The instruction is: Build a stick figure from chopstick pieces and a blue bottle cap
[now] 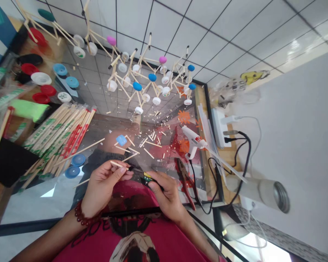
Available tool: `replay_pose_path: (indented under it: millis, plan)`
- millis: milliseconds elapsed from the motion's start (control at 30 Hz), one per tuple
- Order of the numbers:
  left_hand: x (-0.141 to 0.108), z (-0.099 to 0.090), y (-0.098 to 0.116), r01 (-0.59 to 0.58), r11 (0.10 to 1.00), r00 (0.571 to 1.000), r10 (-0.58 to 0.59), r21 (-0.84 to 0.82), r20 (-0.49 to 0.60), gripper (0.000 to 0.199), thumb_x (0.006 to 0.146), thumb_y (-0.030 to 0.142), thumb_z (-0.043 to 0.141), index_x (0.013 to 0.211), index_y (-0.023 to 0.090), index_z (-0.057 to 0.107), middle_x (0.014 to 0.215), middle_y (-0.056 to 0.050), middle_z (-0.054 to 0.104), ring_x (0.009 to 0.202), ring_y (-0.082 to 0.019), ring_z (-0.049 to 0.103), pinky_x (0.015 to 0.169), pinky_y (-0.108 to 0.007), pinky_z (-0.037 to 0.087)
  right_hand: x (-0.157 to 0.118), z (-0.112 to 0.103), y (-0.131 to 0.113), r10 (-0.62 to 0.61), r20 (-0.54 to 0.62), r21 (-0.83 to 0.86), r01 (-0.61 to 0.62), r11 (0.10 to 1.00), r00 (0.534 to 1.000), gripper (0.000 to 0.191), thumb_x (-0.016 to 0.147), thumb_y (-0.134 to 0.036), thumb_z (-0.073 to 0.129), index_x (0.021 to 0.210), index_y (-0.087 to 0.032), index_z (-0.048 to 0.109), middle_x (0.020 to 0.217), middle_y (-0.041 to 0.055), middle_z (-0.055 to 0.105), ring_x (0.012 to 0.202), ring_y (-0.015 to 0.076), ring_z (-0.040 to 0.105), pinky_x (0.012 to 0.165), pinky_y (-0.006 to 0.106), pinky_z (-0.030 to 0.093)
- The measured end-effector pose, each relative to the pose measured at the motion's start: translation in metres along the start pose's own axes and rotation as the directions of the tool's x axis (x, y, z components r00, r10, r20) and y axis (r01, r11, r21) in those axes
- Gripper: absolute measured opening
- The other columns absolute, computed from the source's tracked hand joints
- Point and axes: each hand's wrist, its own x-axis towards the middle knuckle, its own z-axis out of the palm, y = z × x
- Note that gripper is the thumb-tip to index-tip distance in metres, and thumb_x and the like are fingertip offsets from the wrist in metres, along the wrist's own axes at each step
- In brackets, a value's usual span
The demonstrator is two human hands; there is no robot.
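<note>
Head view has both hands working low over a glass table, forearms crossing its dark front edge. Left hand is pinching a short stick between thumb and fingers; right hand is curled round a black tool with yellow and green on it. Can't really make out the tool's tip, too blurry.

Room-wise, there's a narrow gap between the hands. Chopsticks and two blue caps crowd the left, while pliers and a glue gun sit to the right, inside the dark right edge. Beyond the hands it's cut bits and crumbs, then little stick-and-cap models along the far side.

As for the stick, it's just above the glass, long axis mostly crosswise, right end dipping slightly toward the person and pointing roughly at the tool.
</note>
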Motion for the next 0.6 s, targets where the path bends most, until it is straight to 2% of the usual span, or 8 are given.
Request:
replay_pose_path:
  millis: [133, 300, 600]
  plan:
    - [0.0001, -0.0001, -0.0004, 0.009, 1.000, 1.000, -0.009, 0.020, -0.005, 0.050, 0.056, 0.059, 0.107, 0.075, 0.023, 0.078, 0.083, -0.006, 0.083, 0.070, -0.027, 0.081, 0.072, -0.040, 0.074, 0.0000, 0.0001, 0.0005, -0.009, 0.001, -0.007, 0.009, 1.000, 1.000, 0.028, 0.108, -0.023, 0.066, 0.129, -0.033, 0.082, 0.100, 0.0040, 0.086, 0.083, 0.0237, 0.082, 0.073, 0.032, 0.066]
    - [0.0003, -0.0013, -0.0010, 0.004, 0.999, 1.000, -0.004, 0.039, -0.001, 0.051, 0.056, 0.061, 0.106, 0.075, 0.023, 0.078, 0.085, -0.008, 0.083, 0.070, -0.026, 0.082, 0.071, -0.039, 0.073, -0.0008, -0.0015, 0.0004, -0.010, -0.013, 0.001, 0.010, 1.000, 1.000, 0.030, 0.106, -0.023, 0.069, 0.132, -0.034, 0.081, 0.106, 0.0042, 0.087, 0.088, 0.0249, 0.084, 0.076, 0.033, 0.068]
    - [0.0007, -0.0061, -0.0061, -0.023, 0.998, 0.999, 0.020, 0.061, 0.035, 0.047, 0.065, 0.060, 0.104, 0.078, 0.021, 0.080, 0.088, -0.008, 0.084, 0.072, -0.024, 0.083, 0.075, -0.035, 0.073, 0.0001, 0.0014, 0.0005, -0.023, -0.022, -0.010, 0.023, 1.000, 0.999, 0.031, 0.107, -0.024, 0.068, 0.132, -0.036, 0.081, 0.106, 0.0033, 0.088, 0.087, 0.0241, 0.084, 0.076, 0.031, 0.067]
